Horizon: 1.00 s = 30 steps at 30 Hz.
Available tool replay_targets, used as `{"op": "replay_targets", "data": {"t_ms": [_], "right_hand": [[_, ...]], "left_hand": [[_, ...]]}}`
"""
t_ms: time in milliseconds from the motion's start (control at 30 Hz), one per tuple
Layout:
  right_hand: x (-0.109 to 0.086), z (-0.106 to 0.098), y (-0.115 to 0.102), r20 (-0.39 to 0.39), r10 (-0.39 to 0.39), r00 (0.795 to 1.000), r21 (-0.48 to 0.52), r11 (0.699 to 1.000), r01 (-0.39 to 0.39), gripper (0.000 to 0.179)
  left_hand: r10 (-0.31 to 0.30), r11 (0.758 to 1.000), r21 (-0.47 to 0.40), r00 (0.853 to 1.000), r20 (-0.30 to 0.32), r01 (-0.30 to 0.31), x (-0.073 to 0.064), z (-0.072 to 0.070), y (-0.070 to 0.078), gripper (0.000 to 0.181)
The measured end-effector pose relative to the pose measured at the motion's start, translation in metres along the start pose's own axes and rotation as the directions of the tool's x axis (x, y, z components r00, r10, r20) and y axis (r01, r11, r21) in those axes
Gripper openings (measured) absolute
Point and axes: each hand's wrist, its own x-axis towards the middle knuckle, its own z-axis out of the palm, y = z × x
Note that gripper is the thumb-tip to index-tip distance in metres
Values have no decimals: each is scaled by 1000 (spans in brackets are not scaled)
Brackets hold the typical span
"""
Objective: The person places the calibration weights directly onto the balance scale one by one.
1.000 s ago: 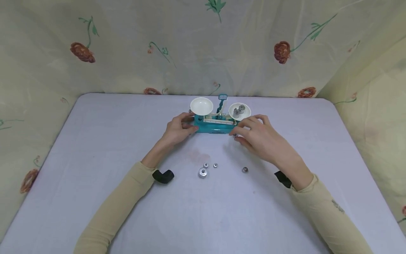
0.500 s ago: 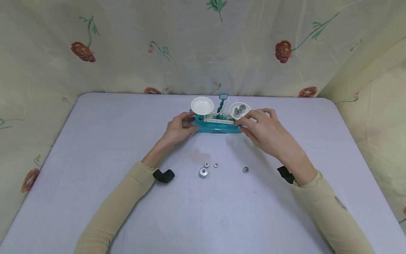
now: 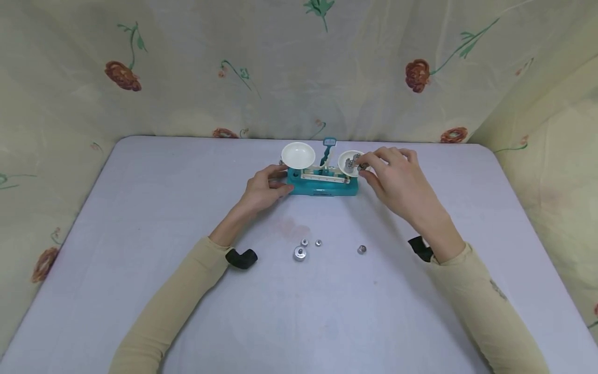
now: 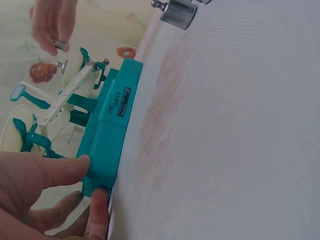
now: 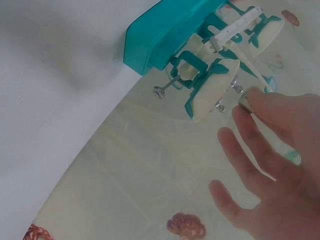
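Note:
A teal balance scale [image 3: 322, 188] with two white pans stands near the table's back edge. My left hand [image 3: 262, 190] grips the left end of its base; in the left wrist view the thumb [image 4: 67, 171] lies on the base and a fingertip presses its end. Over the right pan [image 3: 343, 158], my right hand [image 3: 399, 182] pinches a small metal weight [image 5: 244, 102] between thumb and fingertips. Several knobbed metal weights [image 3: 349, 165] sit in that pan, partly hidden by the fingers. The left pan [image 3: 298, 155] holds nothing.
On the table [image 3: 196, 322] in front of the scale are a large weight [image 3: 300, 254], two small weights [image 3: 304, 242] beside it, and another weight [image 3: 362, 250] farther right. A flowered cloth [image 3: 280, 67] hangs behind the table.
My right hand has risen from the scale's front right corner to above the right pan, carrying the weight. The left hand has stayed on the base.

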Motion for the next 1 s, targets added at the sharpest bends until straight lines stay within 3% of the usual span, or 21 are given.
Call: {"op": "replay_targets", "data": {"t_ms": [1000], "right_hand": [[11,11,8,45,43,998,12,999,-43,26]], "left_hand": [[1,1000,-2,1000,1,-1,-2,-2,2,62]]}}
